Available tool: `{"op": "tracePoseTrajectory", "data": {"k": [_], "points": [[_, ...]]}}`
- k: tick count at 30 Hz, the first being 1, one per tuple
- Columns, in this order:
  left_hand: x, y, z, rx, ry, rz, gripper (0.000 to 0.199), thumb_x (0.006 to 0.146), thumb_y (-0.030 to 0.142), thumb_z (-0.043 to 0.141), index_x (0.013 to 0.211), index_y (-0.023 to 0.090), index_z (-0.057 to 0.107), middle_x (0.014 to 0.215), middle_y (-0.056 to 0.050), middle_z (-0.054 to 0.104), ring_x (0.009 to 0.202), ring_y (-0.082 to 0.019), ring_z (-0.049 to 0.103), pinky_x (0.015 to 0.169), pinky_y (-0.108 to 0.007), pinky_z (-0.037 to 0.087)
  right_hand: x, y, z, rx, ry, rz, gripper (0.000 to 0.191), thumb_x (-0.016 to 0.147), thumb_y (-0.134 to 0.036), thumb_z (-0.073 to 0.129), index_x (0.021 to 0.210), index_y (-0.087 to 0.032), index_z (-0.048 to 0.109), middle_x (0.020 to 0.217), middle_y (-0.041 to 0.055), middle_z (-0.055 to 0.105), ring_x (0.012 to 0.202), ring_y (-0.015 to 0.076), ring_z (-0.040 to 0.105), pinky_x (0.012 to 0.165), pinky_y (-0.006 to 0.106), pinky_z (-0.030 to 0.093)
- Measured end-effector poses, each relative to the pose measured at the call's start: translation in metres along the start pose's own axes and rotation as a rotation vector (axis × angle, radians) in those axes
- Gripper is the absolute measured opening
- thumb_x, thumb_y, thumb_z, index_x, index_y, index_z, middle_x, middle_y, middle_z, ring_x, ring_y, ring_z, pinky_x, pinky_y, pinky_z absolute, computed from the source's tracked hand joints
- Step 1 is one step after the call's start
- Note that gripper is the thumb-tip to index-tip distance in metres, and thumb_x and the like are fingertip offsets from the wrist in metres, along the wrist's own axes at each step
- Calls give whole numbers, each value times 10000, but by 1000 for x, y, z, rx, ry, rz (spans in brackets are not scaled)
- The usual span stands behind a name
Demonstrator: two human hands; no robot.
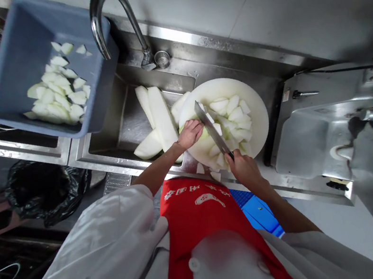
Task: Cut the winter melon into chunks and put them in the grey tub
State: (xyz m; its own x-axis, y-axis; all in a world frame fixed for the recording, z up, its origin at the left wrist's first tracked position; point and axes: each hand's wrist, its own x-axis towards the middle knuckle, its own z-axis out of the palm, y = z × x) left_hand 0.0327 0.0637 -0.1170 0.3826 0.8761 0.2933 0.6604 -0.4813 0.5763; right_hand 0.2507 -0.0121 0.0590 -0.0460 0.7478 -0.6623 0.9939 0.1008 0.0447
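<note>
My right hand (pixel 244 168) is closed round the handle of a kitchen knife (pixel 215 133), whose blade slants up and left over a round white cutting board (pixel 257 112). Just left of the blade, my left hand (pixel 190 133) presses with curled fingers on a piece of pale, peeled vegetable, possibly winter melon; the hand hides most of that piece. Cut chunks (pixel 238 118) lie heaped on the board to the right of the knife. A few more pieces (pixel 215 175) have landed by the board's near edge. Long peeled vegetable lengths (pixel 162 119) rest in the sink at left.
A blue-grey plastic tub (pixel 96 121) with cut chunks inside stands over the left part of the sinks. The curved faucet (pixel 143 36) rises behind the steel sink (pixel 125 121). A bin lined with a black bag (pixel 75 188) is below left. Metal equipment (pixel 316 136) stands at right.
</note>
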Motion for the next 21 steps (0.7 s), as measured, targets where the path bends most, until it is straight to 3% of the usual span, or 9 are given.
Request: {"op": "tracePoseTrajectory", "data": {"k": [13, 17, 21], "points": [[-2, 0, 2, 4, 13, 8, 315, 1077, 282, 374, 1110, 179, 670, 1108, -116, 672, 1013, -236, 590, 907, -430, 462, -18, 16, 9, -33, 32, -40, 329, 1115, -418, 360, 1094, -152, 553, 843, 133, 733, 811, 276, 729, 624, 292, 346], [-1, 0, 2, -16, 6, -1, 319, 1074, 285, 371, 1107, 182, 670, 1098, -122, 669, 1009, -239, 588, 905, -437, 462, -6, 10, 11, 38, -7, -65, 321, 1118, -390, 351, 1077, -144, 554, 874, 143, 738, 835, 268, 733, 644, 293, 379], [0, 1, 1, -27, -2, -7, 310, 1074, 294, 380, 1089, 180, 668, 1102, -126, 668, 1011, -238, 584, 902, -429, 455, 26, -13, 16, 91, -7, -64, 339, 1120, -373, 343, 1123, -112, 560, 951, 172, 742, 902, 270, 734, 702, 300, 438]]}}
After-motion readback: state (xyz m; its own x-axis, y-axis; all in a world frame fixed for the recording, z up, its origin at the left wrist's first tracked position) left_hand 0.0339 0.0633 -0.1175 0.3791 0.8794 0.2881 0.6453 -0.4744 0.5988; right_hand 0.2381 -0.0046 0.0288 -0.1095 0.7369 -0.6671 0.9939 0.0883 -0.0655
